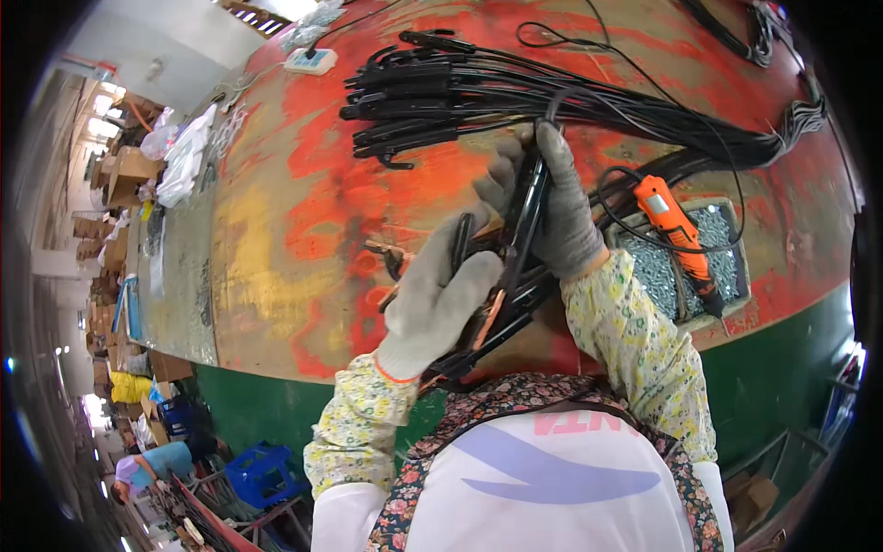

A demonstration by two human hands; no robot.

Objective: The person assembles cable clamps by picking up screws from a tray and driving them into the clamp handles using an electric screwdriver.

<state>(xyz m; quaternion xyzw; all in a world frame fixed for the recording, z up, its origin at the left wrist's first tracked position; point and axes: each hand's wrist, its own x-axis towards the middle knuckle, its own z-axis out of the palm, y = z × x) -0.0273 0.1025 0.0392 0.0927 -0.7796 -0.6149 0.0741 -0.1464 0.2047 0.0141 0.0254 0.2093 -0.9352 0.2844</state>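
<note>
Both my hands wear grey gloves and hold a black welding electrode holder (526, 213) slantwise above the table's near edge. My right hand (566, 207) is closed around its upper handle, thumb near the end where a black cable comes out. My left hand (434, 290) is closed about the lower end, by a short black lever (462, 241) and a copper-coloured jaw (487, 320). Its palm hides part of the jaw. More black holders (510, 327) with copper parts lie beneath my hands, partly covered. Beyond lies a bundle of similar black holders (414, 87) with long cables.
An orange electric screwdriver (669, 221) with a looped cord rests across a box (743, 276) of small screws at right. A white power strip (311, 62) lies at the far left of the red-stained table (276, 230). A person (161, 465) bends at lower left near a blue crate (262, 476).
</note>
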